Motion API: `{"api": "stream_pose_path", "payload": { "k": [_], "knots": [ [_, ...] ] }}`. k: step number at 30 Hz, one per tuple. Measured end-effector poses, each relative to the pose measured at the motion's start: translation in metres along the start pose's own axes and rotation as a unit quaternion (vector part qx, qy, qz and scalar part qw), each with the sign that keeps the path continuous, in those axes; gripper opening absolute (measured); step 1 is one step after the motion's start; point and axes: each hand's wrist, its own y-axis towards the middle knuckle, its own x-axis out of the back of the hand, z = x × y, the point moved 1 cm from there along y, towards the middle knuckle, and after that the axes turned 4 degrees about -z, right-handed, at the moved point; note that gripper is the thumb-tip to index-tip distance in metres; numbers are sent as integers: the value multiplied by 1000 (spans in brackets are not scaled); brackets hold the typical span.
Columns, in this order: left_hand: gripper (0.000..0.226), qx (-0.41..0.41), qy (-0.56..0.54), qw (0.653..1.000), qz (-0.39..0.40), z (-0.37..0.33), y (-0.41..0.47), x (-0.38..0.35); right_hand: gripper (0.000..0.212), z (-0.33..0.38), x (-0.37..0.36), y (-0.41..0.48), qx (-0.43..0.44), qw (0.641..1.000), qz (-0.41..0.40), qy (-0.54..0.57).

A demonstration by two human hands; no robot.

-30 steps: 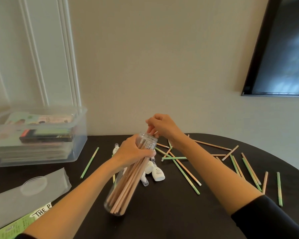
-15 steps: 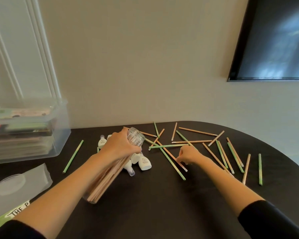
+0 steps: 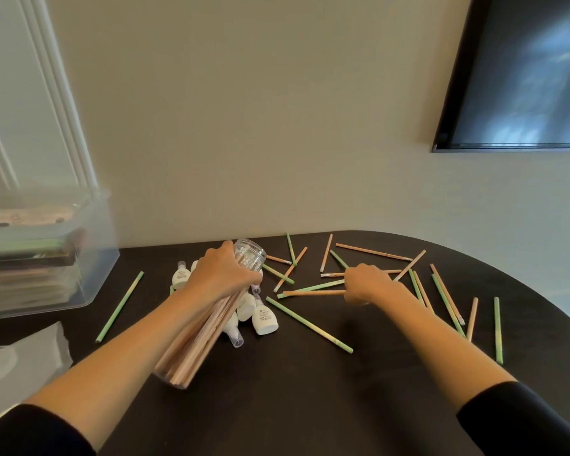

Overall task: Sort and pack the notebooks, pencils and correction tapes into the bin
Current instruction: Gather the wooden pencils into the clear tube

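My left hand grips a clear plastic jar near its open mouth; the jar tilts and holds several tan pencils. My right hand pinches one tan pencil lying level just above the dark table. Several more tan and green pencils lie scattered across the table. White correction tapes sit in a cluster behind the jar. At the left stands a clear bin with stacked notebooks inside.
A clear lid lies at the lower left on the table. One green pencil lies alone between bin and jar. A dark screen hangs on the wall at upper right. The table's curved edge runs along the right.
My right hand left the jar's mouth, dropped to the scattered pencils and picked up a tan one. The left hand keeps the jar tilted. The view shifted right.
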Motion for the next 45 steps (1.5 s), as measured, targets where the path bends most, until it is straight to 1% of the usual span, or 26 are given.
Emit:
{"api": "stream_pose_path", "payload": {
  "k": [3,5,6,9,11,15,16,19,20,22,25,28,30,32,35,37,38,41,43,45],
  "knots": [
    [56,8,6,1000,8,0,11,-5,31,-11,7,15,-37,999,23,10],
    [60,10,5,1000,12,1,16,-7,30,-15,9,27,-58,995,51,66],
    [61,11,4,1000,15,1,21,-8,29,-16,9,35,-72,991,53,100],
    [60,7,5,1000,25,0,31,-11,24,-19,3,58,-102,977,6,185],
    [54,5,5,1000,30,-2,37,-12,24,-18,-4,71,-111,971,-26,211],
    [51,1,1,999,32,-4,49,-15,23,-7,-14,92,-98,959,-65,257],
    [50,0,0,999,33,-4,51,-15,23,-4,-16,96,-90,962,-58,251],
    [47,-1,-1,999,41,-3,57,-17,30,1,-21,104,-68,977,1,202],
    [46,-2,1,999,46,-2,57,-17,31,2,-22,104,-64,978,9,199],
    [46,-6,2,999,53,-1,59,-18,29,2,-23,105,-53,975,13,215],
    [48,-6,-1,999,53,-1,59,-18,21,4,-21,103,-14,965,-7,261],
    [49,-4,-2,999,50,-1,58,-15,1,11,-15,95,22,929,-60,365],
    [50,-5,-11,999,47,-1,55,-12,10,19,-5,87,49,896,-96,430],
    [51,-9,-20,999,50,-1,53,-11,7,29,7,81,65,860,-122,492],
    [52,-16,-28,998,55,0,46,-3,12,46,31,69,73,790,-150,590],
    [52,-19,-36,997,60,2,39,3,13,58,46,61,86,747,-162,639],
    [52,-23,-39,997,61,4,36,5,12,63,51,57,88,731,-168,655],
    [60,-37,-46,996,68,9,26,11,2,75,59,50,56,703,-187,684],
    [71,-41,-38,996,76,15,19,18,5,81,63,46,18,668,-207,715],
    [73,-40,-27,995,87,20,16,22,12,82,66,45,-20,624,-236,745]
  ]
}}
